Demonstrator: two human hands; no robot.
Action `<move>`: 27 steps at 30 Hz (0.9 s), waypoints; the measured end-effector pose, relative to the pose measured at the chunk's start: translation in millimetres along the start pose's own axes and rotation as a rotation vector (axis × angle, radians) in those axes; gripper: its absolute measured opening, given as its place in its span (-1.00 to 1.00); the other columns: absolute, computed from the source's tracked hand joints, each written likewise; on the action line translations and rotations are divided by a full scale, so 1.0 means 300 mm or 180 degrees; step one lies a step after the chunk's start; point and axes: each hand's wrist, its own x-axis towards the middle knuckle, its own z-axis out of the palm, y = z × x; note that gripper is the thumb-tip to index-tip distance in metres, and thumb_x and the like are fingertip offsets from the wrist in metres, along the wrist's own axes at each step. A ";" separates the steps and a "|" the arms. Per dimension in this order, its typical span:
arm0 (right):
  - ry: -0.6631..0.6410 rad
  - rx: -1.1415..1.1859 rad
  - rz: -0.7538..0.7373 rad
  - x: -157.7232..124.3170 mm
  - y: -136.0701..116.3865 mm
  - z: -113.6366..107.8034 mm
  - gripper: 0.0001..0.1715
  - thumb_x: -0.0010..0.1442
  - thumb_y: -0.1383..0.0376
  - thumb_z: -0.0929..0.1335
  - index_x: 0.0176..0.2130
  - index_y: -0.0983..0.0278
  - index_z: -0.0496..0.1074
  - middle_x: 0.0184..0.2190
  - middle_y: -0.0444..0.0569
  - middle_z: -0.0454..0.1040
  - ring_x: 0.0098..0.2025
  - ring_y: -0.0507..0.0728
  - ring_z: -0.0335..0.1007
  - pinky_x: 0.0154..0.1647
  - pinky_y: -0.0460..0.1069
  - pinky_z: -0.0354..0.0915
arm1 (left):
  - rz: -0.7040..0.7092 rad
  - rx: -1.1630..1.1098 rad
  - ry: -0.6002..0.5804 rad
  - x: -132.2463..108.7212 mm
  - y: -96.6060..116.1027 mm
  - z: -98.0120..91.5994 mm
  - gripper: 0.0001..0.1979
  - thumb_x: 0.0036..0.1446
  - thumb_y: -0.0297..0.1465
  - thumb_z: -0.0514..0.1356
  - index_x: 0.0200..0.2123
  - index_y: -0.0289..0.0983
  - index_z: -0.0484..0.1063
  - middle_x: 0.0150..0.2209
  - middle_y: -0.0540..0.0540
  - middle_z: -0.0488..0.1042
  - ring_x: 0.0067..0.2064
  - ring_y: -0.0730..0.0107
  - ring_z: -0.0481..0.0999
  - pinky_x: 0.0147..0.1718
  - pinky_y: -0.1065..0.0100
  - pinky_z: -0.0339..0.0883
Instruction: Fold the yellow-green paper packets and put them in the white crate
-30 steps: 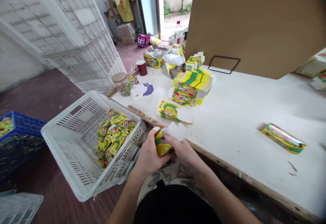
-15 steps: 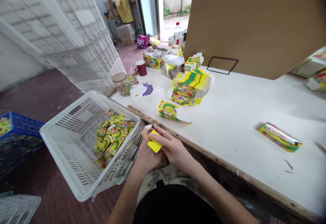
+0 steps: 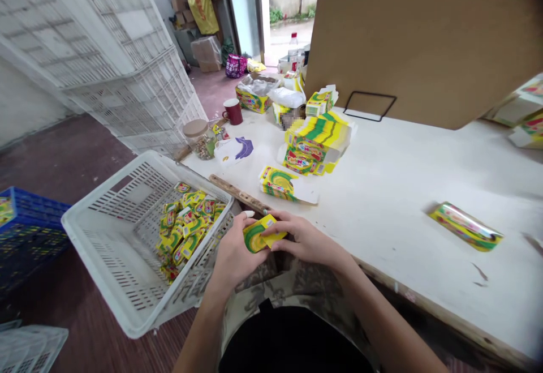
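A small yellow and green crayon box (image 3: 254, 237) is held between both hands at the table's near edge. My left hand (image 3: 235, 248) grips its left end, and a white covering shows on one fingertip. My right hand (image 3: 303, 240) has its fingers closed on the right end of the box. Left of my hands, a white plastic crate (image 3: 139, 305) holds a heap of similar small boxes (image 3: 190, 228). On the table ahead lie an opened flat carton (image 3: 278, 183) and a stack of folded yellow and green cartons (image 3: 316, 141).
A shiny printed packet (image 3: 466, 226) lies at right on the white table (image 3: 382, 192). A large cardboard sheet (image 3: 416, 39) stands behind. A red mug (image 3: 233, 112) and a lidded jar (image 3: 199, 140) sit at the far left edge. Stacked crates (image 3: 127, 67) and a blue crate (image 3: 38, 231) stand left.
My hands have moved slightly apart, and the box has turned so its printed green and yellow face shows. The right hand has shifted a little to the right.
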 end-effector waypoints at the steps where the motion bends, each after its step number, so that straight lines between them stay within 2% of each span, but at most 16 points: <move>1: 0.0099 0.0033 0.0045 0.002 -0.007 0.004 -0.73 0.13 0.28 0.43 -0.12 0.21 0.53 0.10 0.10 0.37 0.12 0.26 0.35 0.15 0.15 0.27 | 0.0035 0.0035 0.0019 0.002 0.004 0.003 -0.30 -0.11 -0.27 0.34 0.08 -0.20 0.10 -0.03 -0.17 0.47 -0.03 0.12 0.50 -0.05 0.10 0.39; 3: 0.0459 0.0144 0.0125 0.006 -0.012 0.027 -0.61 0.09 0.30 0.45 -0.04 0.22 0.47 0.10 0.11 0.35 0.14 0.25 0.32 0.17 0.16 0.25 | 0.0070 0.0055 0.0092 0.007 0.006 0.009 -0.33 -0.12 -0.32 0.33 0.06 -0.21 0.14 -0.03 -0.20 0.46 0.00 0.08 0.48 -0.02 0.06 0.37; 5: 0.0800 0.0353 0.0131 0.015 -0.002 0.051 -0.34 0.06 0.30 0.47 0.13 0.24 0.29 0.13 0.13 0.32 0.16 0.23 0.29 0.17 0.15 0.25 | 0.0029 -0.0086 0.0280 0.014 -0.007 0.008 -0.36 -0.12 -0.32 0.33 0.05 -0.22 0.18 -0.05 -0.20 0.45 -0.01 0.07 0.48 -0.01 0.05 0.37; 7: 0.1120 0.0384 0.0201 0.031 0.027 0.052 -0.22 0.08 0.25 0.46 0.21 0.28 0.17 0.12 0.16 0.33 0.10 0.21 0.33 0.11 0.11 0.31 | -0.0078 -0.0176 0.0929 0.023 -0.037 -0.008 -0.35 -0.10 -0.28 0.34 0.06 -0.23 0.18 -0.01 -0.21 0.39 0.03 0.08 0.43 0.05 0.04 0.32; 8: 0.1328 0.0214 0.0326 0.042 0.049 0.042 -0.28 0.10 0.23 0.45 0.18 0.30 0.20 0.09 0.16 0.35 0.05 0.20 0.36 0.07 0.10 0.33 | -0.0157 -0.0136 0.1405 0.028 -0.056 -0.021 -0.29 -0.11 -0.26 0.36 0.10 -0.25 0.16 0.03 -0.24 0.34 0.09 0.06 0.38 0.11 0.01 0.26; 10: 0.1779 -0.0534 0.0775 0.070 0.099 0.007 -0.52 0.16 0.23 0.40 0.05 0.33 0.34 -0.01 0.17 0.41 0.00 0.22 0.36 0.05 0.11 0.31 | -0.0302 0.0042 0.2299 0.037 -0.092 -0.049 -0.12 -0.16 -0.24 0.40 0.18 -0.30 0.05 0.15 -0.30 0.19 0.22 0.00 0.22 0.24 -0.04 0.06; 11: 0.1946 -0.0984 0.1073 0.085 0.125 -0.014 -0.58 0.17 0.24 0.39 0.00 0.34 0.38 -0.05 0.18 0.41 0.00 0.25 0.34 0.06 0.13 0.29 | -0.0342 0.0123 0.2531 0.039 -0.106 -0.059 -0.05 -0.18 -0.24 0.41 0.21 -0.32 0.00 0.19 -0.34 0.12 0.26 -0.02 0.14 0.27 -0.05 -0.02; 12: 0.2008 -0.1320 0.1331 0.099 0.149 -0.032 -0.63 0.15 0.26 0.40 -0.05 0.35 0.41 -0.09 0.19 0.41 -0.02 0.29 0.33 0.04 0.16 0.28 | -0.0353 0.0154 0.2582 0.038 -0.115 -0.063 -0.02 -0.18 -0.24 0.41 0.23 -0.34 -0.03 0.22 -0.36 0.08 0.28 -0.03 0.10 0.29 -0.06 -0.07; 14: 0.2028 -0.1647 0.1621 0.122 0.187 -0.058 -0.72 0.09 0.32 0.42 -0.15 0.36 0.43 -0.16 0.21 0.41 -0.06 0.34 0.32 -0.01 0.21 0.26 | -0.0281 0.0048 0.2236 0.030 -0.118 -0.052 -0.09 -0.10 -0.23 0.37 0.22 -0.34 -0.01 0.22 -0.37 0.11 0.29 -0.02 0.11 0.28 -0.05 -0.05; 17: 0.2007 -0.1666 0.1622 0.135 0.206 -0.069 -0.77 0.02 0.41 0.42 -0.24 0.34 0.39 -0.22 0.18 0.41 -0.10 0.34 0.31 -0.06 0.20 0.25 | -0.0259 -0.0378 0.1443 0.010 -0.106 0.003 -0.27 0.01 -0.22 0.30 0.18 -0.28 0.07 0.18 -0.32 0.22 0.24 0.03 0.22 0.22 -0.04 0.10; 19: 0.2021 -0.1621 0.1574 0.127 0.192 -0.064 -0.75 0.03 0.43 0.39 -0.23 0.32 0.34 -0.24 0.13 0.42 -0.14 0.30 0.31 -0.10 0.16 0.25 | -0.0358 -0.0768 0.1109 0.001 -0.101 0.044 -0.32 0.02 -0.21 0.30 0.14 -0.25 0.09 0.17 -0.31 0.26 0.21 0.05 0.26 0.18 -0.03 0.17; 22: 0.1993 -0.1384 0.1434 0.100 0.132 -0.040 -0.75 0.05 0.41 0.36 -0.24 0.26 0.25 -0.33 -0.02 0.41 -0.29 0.18 0.34 -0.25 0.05 0.26 | -0.0492 -0.1597 0.0846 0.004 -0.094 0.086 -0.27 -0.05 -0.21 0.35 0.13 -0.22 0.08 0.18 -0.30 0.24 0.21 0.08 0.27 0.15 0.03 0.21; 24: 0.1805 -0.0806 0.1181 0.079 0.071 -0.006 -0.73 0.03 0.38 0.38 -0.28 0.23 0.22 -0.39 -0.13 0.37 -0.38 0.10 0.31 -0.34 -0.02 0.23 | -0.0451 -0.2379 0.0779 0.015 -0.075 0.098 -0.25 -0.11 -0.20 0.39 0.10 -0.20 0.12 0.17 -0.26 0.26 0.19 0.10 0.30 0.11 0.11 0.25; 27: 0.1053 0.0367 0.0793 0.053 -0.022 0.070 -0.70 0.00 0.36 0.42 -0.33 0.22 0.20 -0.44 -0.20 0.32 -0.43 0.04 0.25 -0.42 -0.07 0.18 | -0.0401 -0.3590 0.0839 0.038 -0.012 0.096 -0.42 -0.09 -0.13 0.35 -0.03 -0.21 0.29 0.00 -0.19 0.41 0.04 0.15 0.43 -0.04 0.23 0.36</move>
